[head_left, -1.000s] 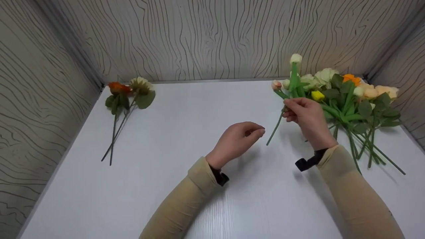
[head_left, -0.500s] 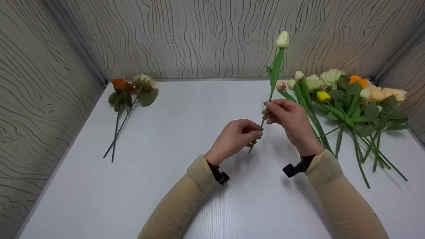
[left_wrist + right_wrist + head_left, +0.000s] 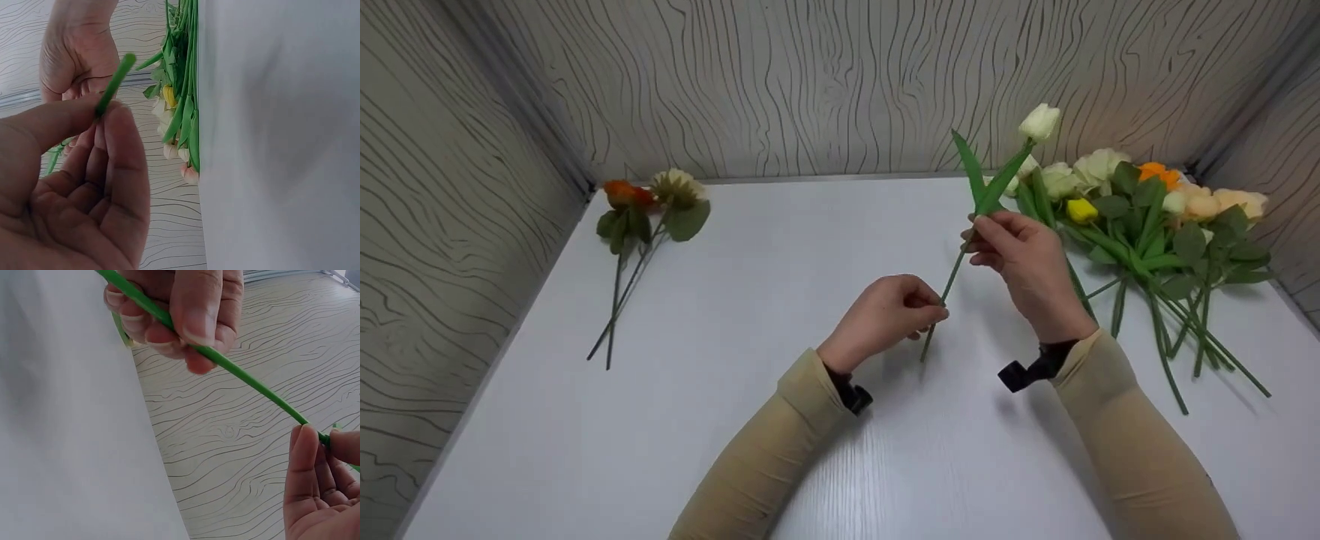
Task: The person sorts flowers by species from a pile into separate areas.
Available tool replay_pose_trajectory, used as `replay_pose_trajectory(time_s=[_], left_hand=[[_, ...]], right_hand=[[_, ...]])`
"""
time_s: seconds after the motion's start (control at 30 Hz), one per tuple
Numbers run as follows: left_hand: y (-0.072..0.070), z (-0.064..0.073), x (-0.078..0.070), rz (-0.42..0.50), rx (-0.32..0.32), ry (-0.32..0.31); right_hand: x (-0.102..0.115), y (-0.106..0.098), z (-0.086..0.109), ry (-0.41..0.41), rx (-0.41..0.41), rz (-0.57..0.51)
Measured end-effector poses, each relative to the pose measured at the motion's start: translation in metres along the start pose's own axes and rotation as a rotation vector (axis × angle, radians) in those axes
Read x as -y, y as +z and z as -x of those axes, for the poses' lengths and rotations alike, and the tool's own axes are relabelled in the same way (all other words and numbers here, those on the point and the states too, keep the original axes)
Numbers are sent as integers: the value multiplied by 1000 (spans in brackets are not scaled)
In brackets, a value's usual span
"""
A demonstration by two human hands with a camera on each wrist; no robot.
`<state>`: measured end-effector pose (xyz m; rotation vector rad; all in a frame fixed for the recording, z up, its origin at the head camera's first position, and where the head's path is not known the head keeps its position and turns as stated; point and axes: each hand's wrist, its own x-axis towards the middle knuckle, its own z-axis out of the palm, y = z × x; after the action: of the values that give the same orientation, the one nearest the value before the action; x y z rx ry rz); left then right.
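So on the far left of the white table [image 3: 735,300] there's a red-orange flower [image 3: 622,196] right next to a cream flower [image 3: 679,189], stems crossed lower down. Then, just right of the middle, the left hand [image 3: 883,316] is pinching the lower stem of a white tulip [image 3: 1040,123], with a bit of stem poking out past the fingers. The tulip's up off the table, leaning right, and the right hand [image 3: 1026,262] has it pinched too, just under the leaves. Past that is a heap of flowers: yellow tulip [image 3: 1082,211], bright orange bloom [image 3: 1159,175], then peachy blooms [image 3: 1239,202] furthest right.
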<state>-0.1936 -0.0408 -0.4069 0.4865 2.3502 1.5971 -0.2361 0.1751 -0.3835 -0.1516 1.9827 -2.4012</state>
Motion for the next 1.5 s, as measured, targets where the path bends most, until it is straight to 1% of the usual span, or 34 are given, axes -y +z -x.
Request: replay_pose_trajectory(time_s=[0.1,0.27,0.4,0.53,0.63,0.8,0.87,0.97,1.03,1.1,1.17,1.23,1.3,1.37,1.43,1.5], left_hand=[[0,-1,-1,41,-14,6],[0,-2,-2,109,-57,15],[0,-2,-3,99,-74,26],[0,-1,-3,52,-60,36],[-1,-1,-3,36,-52,37],[-1,-3,-2,105,-58,33],[-1,-3,-2,134,-63,31],[-3,-2,-1,132,-72,17],[-9,-1,2,114,-73,-5],[-20,2,5,91,-81,-30],[-37,5,12,61,-98,-54],[-60,9,21,17,-130,-83],[-87,15,32,-44,-175,-131],[-115,22,44,-109,-218,-199],[-141,29,57,-169,-261,-284],[-163,36,69,-204,-295,-375]], right_hand=[[-2,3,1,-1,23,15],[-5,7,2,7,55,14],[-6,8,2,18,57,36],[-7,8,2,19,71,43],[-8,9,2,14,84,38],[-8,12,3,16,84,41],[-9,13,4,20,86,61],[-10,15,5,25,96,101],[-11,16,5,32,102,128],[-12,16,4,42,107,154],[-13,16,3,56,109,174],[-12,15,3,69,111,183],[-12,14,2,78,112,191],[-11,13,3,78,119,195],[-11,13,2,73,131,200],[-12,13,2,65,149,201]])
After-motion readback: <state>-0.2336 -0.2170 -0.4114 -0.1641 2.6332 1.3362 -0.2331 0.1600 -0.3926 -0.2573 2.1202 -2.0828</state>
